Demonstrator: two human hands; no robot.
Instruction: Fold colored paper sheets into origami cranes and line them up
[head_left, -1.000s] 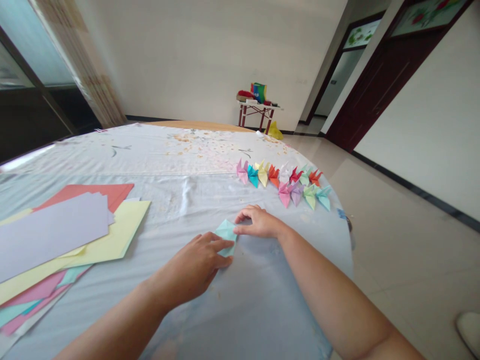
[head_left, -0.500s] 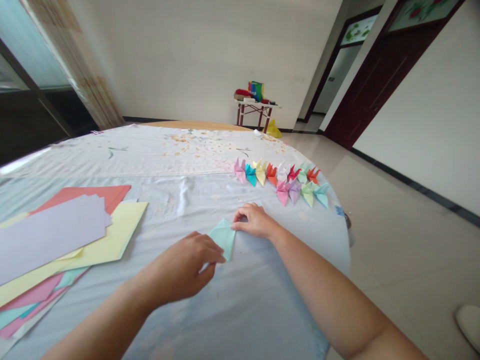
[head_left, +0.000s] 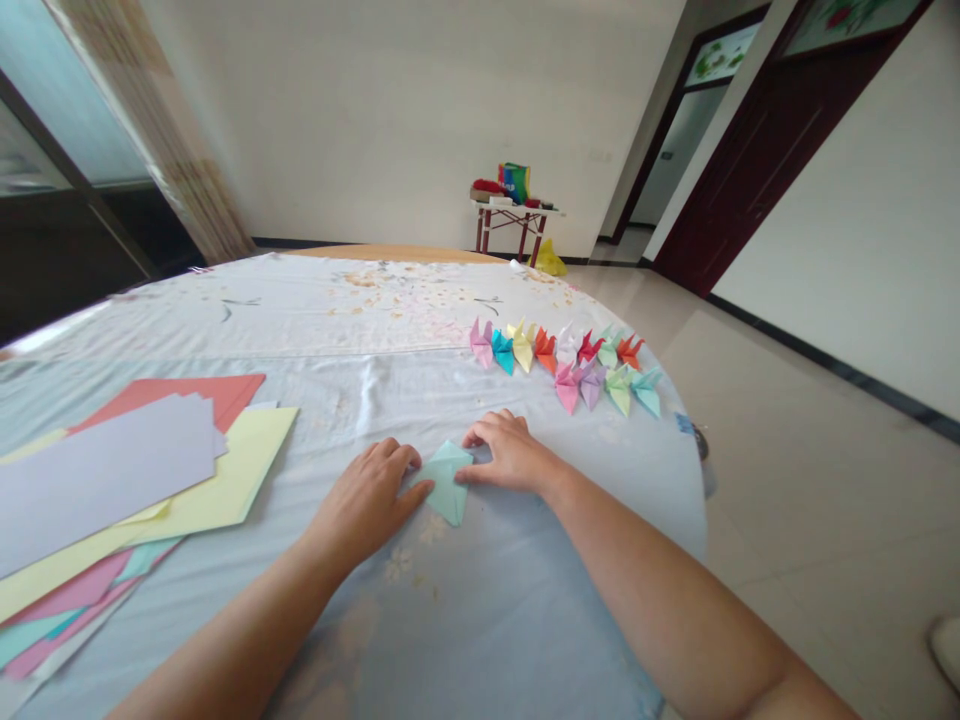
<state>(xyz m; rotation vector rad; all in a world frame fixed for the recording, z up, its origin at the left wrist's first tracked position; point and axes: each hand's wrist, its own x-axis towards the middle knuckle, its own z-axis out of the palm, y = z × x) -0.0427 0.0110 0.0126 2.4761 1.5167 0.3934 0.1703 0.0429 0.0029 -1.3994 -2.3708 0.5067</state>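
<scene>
Fingers (head_left: pixel 388 452) parted, left hand (head_left: pixel 367 495) and right hand (head_left: pixel 514 455) touched one mint paper (head_left: pixel 448 492); 12 cranes (head_left: pixel 568 385) sat far right, tablecloth (head_left: pixel 420 395) between, edge (head_left: pixel 698 500) beyond.

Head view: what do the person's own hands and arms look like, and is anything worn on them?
Left hand and right hand are bare, with no gloves; the forearms show no sleeves, watch or markings.

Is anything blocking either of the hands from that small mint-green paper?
Nothing visible: left hand and right hand flank the mint-green paper, both at its edges. The folded birds stand beyond, the sheets off to the left.
</scene>
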